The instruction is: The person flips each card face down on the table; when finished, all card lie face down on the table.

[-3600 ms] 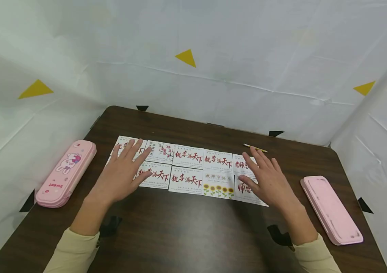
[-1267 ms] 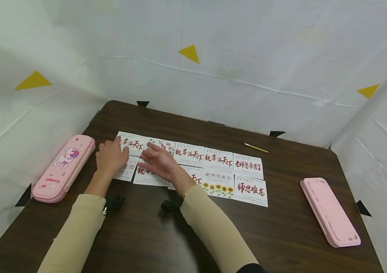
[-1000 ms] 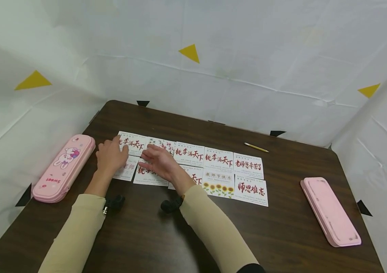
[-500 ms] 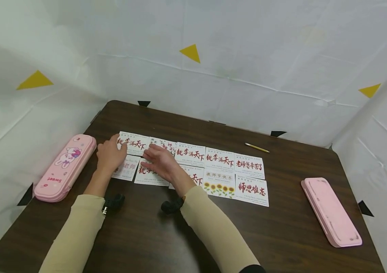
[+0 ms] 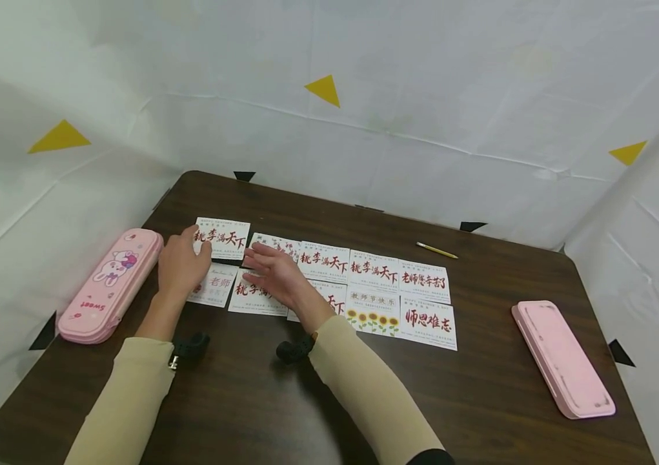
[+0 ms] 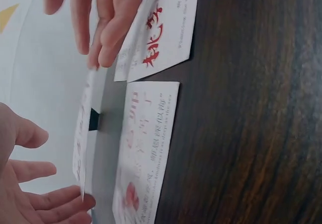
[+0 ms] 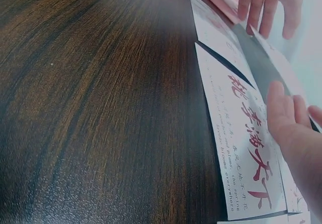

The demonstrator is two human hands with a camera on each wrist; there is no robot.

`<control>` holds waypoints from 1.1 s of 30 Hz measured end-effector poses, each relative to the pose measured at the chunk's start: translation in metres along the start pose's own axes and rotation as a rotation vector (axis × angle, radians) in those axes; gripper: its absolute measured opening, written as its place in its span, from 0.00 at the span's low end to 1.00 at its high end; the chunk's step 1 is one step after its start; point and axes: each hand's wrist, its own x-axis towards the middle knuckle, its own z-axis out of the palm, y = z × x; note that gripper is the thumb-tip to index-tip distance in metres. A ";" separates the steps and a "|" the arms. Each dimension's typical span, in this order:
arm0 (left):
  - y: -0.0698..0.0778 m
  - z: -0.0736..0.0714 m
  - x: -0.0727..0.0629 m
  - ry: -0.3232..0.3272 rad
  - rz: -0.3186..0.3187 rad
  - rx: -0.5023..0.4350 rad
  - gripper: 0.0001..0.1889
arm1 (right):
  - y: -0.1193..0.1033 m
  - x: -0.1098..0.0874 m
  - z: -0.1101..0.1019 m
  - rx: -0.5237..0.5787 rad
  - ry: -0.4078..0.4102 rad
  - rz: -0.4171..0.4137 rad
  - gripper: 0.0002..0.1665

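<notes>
A white card with red Chinese lettering (image 5: pixel 226 240), at the back left corner of two rows of similar cards, is at my left hand (image 5: pixel 182 263). That hand holds it by its left edge, fingers at the edge and thumb over its face. In the left wrist view the card (image 6: pixel 80 138) appears edge-on, tilted up off the dark tabletop. My right hand (image 5: pixel 283 274) hovers over the flowered card (image 5: pixel 275 242) and the front-row card (image 5: pixel 255 298), fingers loosely bent and holding nothing. Its fingertips (image 6: pixel 105 58) come close to the held card's right edge.
A pink pencil case with a cartoon figure (image 5: pixel 111 284) lies left of my left hand. Another pink case (image 5: pixel 564 358) lies at the right, and a yellow pencil (image 5: pixel 436 250) behind the cards. White sheeting (image 5: pixel 399 123) encloses the brown table (image 5: pixel 283 413).
Both hands came from spread over the cards to the left end. In the last half second my left hand drew the back left card left and away from its neighbours; the right hand stayed put.
</notes>
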 end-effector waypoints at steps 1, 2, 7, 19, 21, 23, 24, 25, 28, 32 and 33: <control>0.000 -0.001 -0.001 0.009 0.005 -0.013 0.29 | 0.000 0.000 0.000 -0.013 0.008 -0.006 0.30; 0.001 -0.002 -0.001 0.016 0.007 -0.026 0.28 | 0.000 0.000 0.000 -0.029 0.018 -0.017 0.30; 0.004 -0.007 -0.005 0.054 -0.009 -0.115 0.27 | -0.001 -0.001 0.002 -0.213 0.109 -0.124 0.27; 0.013 -0.019 -0.016 0.065 -0.068 -0.265 0.23 | -0.003 -0.004 -0.001 -0.895 0.410 -0.583 0.12; 0.014 -0.020 -0.017 0.077 -0.070 -0.295 0.24 | -0.003 -0.003 -0.002 -0.888 0.421 -0.614 0.10; 0.014 -0.020 -0.017 0.098 -0.063 -0.361 0.25 | -0.004 -0.002 -0.002 -0.842 0.414 -0.641 0.10; 0.015 -0.020 -0.016 0.113 -0.056 -0.401 0.26 | -0.005 -0.001 -0.002 -0.814 0.414 -0.650 0.09; 0.016 -0.020 -0.016 0.130 -0.045 -0.442 0.27 | -0.005 0.000 -0.002 -0.787 0.419 -0.660 0.09; 0.019 -0.018 -0.015 0.171 -0.011 -0.595 0.28 | -0.007 0.002 -0.002 -0.711 0.436 -0.678 0.09; 0.020 -0.014 -0.015 0.193 0.034 -0.705 0.27 | -0.004 0.003 0.000 -0.573 0.429 -0.598 0.11; 0.019 -0.013 -0.015 0.192 0.048 -0.708 0.26 | -0.004 0.003 0.002 -0.522 0.412 -0.562 0.12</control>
